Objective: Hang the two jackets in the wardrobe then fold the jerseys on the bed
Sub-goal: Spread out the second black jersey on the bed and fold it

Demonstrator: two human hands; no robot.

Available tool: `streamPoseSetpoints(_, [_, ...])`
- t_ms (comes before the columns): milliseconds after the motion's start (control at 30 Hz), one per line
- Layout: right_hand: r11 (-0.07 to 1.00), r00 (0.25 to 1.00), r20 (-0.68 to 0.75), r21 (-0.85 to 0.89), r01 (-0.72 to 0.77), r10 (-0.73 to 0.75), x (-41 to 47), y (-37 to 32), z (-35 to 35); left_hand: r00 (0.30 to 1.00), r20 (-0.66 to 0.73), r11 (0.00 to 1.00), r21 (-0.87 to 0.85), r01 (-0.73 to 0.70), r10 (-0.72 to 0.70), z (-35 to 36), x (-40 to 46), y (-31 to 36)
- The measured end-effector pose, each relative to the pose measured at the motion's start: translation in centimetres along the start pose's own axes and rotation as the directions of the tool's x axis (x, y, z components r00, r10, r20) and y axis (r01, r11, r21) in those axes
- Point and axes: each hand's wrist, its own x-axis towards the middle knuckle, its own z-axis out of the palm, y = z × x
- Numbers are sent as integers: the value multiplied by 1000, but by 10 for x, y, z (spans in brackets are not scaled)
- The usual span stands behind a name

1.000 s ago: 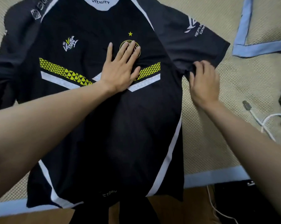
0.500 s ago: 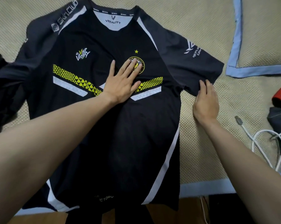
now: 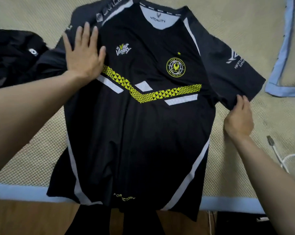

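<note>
A black jersey (image 3: 140, 133) with a yellow chevron band, white stripes and a round yellow crest lies face up, spread flat on the woven bed mat (image 3: 228, 150). My left hand (image 3: 83, 53) presses flat with spread fingers on the jersey's upper left chest near the shoulder. My right hand (image 3: 239, 116) pinches the lower hem of the jersey's right sleeve. A second dark garment (image 3: 16, 55) with a small white logo lies crumpled at the left edge, partly under the jersey's left sleeve.
A pillow with a blue border (image 3: 286, 56) sits at the upper right. A white cable with a plug (image 3: 277, 155) lies on the mat at the right. The bed's blue-trimmed front edge (image 3: 24, 192) runs along the bottom, with wooden floor below.
My left hand slid from the jersey's centre chest to its upper left shoulder area. My right hand stayed at the right sleeve and now pinches its hem. The view tilted up.
</note>
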Motion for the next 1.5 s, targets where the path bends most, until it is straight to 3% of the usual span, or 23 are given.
streamPoseSetpoints(167, [998,999,-33,45,-33,34,3,-24,-20,984,114,981,-118,151,-138,-4,-6,-43])
streamPoseSetpoints(267, [955,982,-79,231,186,-172,-5,-75,-31,980,48,966,-163,199,-194,-17,-4,-55])
streamPoseSetpoints(333, [874,944,5,379,302,-329,-19,-125,-33,954,-4,946,-136,295,-299,-29,0,-68])
streamPoseSetpoints(433, [771,851,142,516,372,-506,-48,-203,-30,887,150,884,-114,454,-437,-41,11,-100])
streamPoseSetpoints(533, [693,774,173,591,413,-609,-71,-273,-23,894,264,896,-167,412,-361,-47,17,-130])
streamPoseSetpoints(667, [623,711,164,637,453,-684,-91,-359,-19,922,305,816,-451,362,-240,-56,23,-136])
streamPoseSetpoints(833, [592,627,203,626,507,-752,-89,-435,-14,885,434,845,-398,358,-170,-37,30,-135])
streamPoseSetpoints(933, [635,637,270,624,455,-722,-81,-457,-9,909,401,811,-492,317,-112,-36,36,-134])
streamPoseSetpoints(1067, [647,781,201,696,311,-592,-61,-476,-5,938,277,584,-735,346,-207,-56,45,-134])
streamPoseSetpoints(1133, [581,861,284,814,16,-422,-48,-491,-12,926,293,442,-816,371,-236,-63,47,-140])
streamPoseSetpoints(1167, [493,859,385,850,-187,-338,-41,-501,-17,924,312,394,-838,378,-223,-66,46,-143])
streamPoseSetpoints(1233, [370,773,572,805,-465,-274,-26,-520,-27,916,379,306,-863,401,-133,-71,44,-148])
streamPoseSetpoints(1300, [486,703,643,739,-467,-303,-12,-530,-32,872,487,234,-853,467,37,-84,44,-150])
streamPoseSetpoints(1367, [581,624,706,676,-453,-336,-3,-538,-34,782,593,157,-805,572,190,-95,46,-155])
streamPoseSetpoints(1433, [589,560,740,655,-473,-373,6,-544,-31,775,598,120,-801,586,204,-94,52,-160])
streamPoseSetpoints(1500, [579,566,726,672,-461,-391,12,-550,-29,837,538,194,-836,514,97,-82,55,-161])
